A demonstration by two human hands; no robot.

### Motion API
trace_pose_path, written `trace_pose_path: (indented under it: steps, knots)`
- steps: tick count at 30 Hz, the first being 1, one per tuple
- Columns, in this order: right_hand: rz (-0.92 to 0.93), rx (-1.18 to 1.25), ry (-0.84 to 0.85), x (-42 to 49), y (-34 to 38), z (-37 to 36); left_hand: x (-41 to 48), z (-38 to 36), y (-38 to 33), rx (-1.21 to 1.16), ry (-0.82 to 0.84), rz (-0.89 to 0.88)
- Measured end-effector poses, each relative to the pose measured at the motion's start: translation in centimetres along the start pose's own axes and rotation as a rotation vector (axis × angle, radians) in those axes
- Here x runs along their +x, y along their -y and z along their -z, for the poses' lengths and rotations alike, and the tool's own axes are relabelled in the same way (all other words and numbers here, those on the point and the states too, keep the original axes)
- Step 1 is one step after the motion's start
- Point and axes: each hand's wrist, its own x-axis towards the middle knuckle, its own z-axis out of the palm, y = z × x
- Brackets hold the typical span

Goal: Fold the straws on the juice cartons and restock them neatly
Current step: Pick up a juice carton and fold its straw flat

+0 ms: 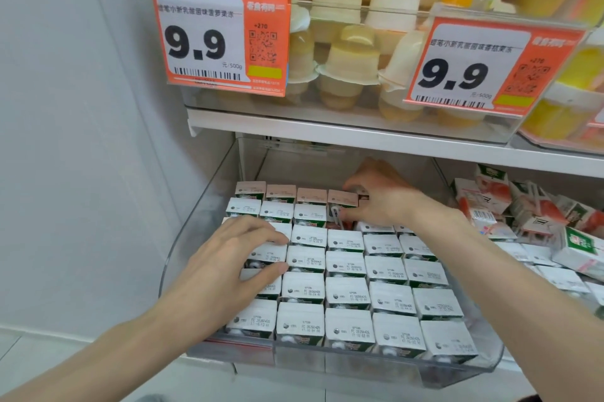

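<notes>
The fingers (358,186) of the right hand (384,202) are curled and, with the thumb, clamp on a carton (341,197) at about one o'clock in the clear bin (183,248), at the right end of the back row. A white straw (336,215) stands off that carton's near face, not lying flat as far as I can tell. The left hand (228,264) lies at nine o'clock in the bin. Its fingers (258,227) are straight and a little apart, pressing on the tops of the packed cartons (346,293) and holding nothing.

The likely trouble is at the gap just in front of the gripped carton, where something red shows between the rows. If the straw is not folded flat, it may snag a neighbour as the carton goes down and leave it tilted or jammed above the rest. Forcing it could also shove the back rows out of line; the left hand's press seems meant to guard against that.

The bin is nearly full of upright cartons with white, date-stamped tops, in tight rows from six o'clock back to twelve. The rearmost row has pinkish tops. At three o'clock in the view, loose cartons (490,192) with red fruit print lie at all angles; whether a second bin holds them I cannot tell. At twelve o'clock, on the shelf above, a clear container (294,104) holds jelly cups (353,64) behind orange price tags (209,41).
</notes>
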Motion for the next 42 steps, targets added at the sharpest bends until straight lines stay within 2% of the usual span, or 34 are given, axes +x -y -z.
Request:
trace_pose_path:
  steps: [4, 8, 13, 15, 17, 21, 26, 29, 33, 38, 42]
  knots:
    - [-0.003, 0.054, -0.057, -0.5, 0.3, 0.2, 0.1, 0.1, -0.2, -0.003, 0.020, 0.020]
    - [-0.022, 0.378, -0.218, -2.9, 0.1, 1.1, 0.1, 0.3, -0.3, 0.007, 0.024, 0.035]
    - [0.133, 0.644, -0.387, -6.2, 2.7, 0.9, 0.1, 0.6, -1.0, -0.075, -0.042, 0.048]
    - [0.210, 0.856, -0.360, -6.8, 4.3, 0.5, 0.3, 1.0, -1.7, -0.254, -0.063, 0.042]
    - [0.246, 1.033, -0.270, -7.2, 5.7, -0.2, 0.5, 1.2, -2.5, -0.527, -0.015, 0.016]
    - [0.157, 1.259, -0.191, -7.6, 7.0, -1.7, 0.6, 1.8, -3.5, -0.763, -0.020, 0.100]
    - [0.113, 1.297, -0.185, -8.2, 7.1, -1.7, 0.5, 2.3, -3.1, -0.991, 0.040, 0.281]
    - [0.089, 1.347, -0.159, -8.6, 7.3, -1.5, 0.5, 2.5, -3.1, -1.095, 0.109, 0.294]
    - [-0.005, 1.452, -0.202, -8.9, 7.5, -1.8, 0.5, 2.4, -3.2, -1.200, 0.208, 0.301]
    - [-0.017, 1.413, -0.108, -9.5, 7.9, -2.0, 0.1, 2.5, -2.8, -1.137, 0.190, 0.263]
    - [0.029, 1.310, -0.131, -9.7, 8.3, -2.1, 0.0, 2.2, -2.6, -1.102, 0.147, 0.272]
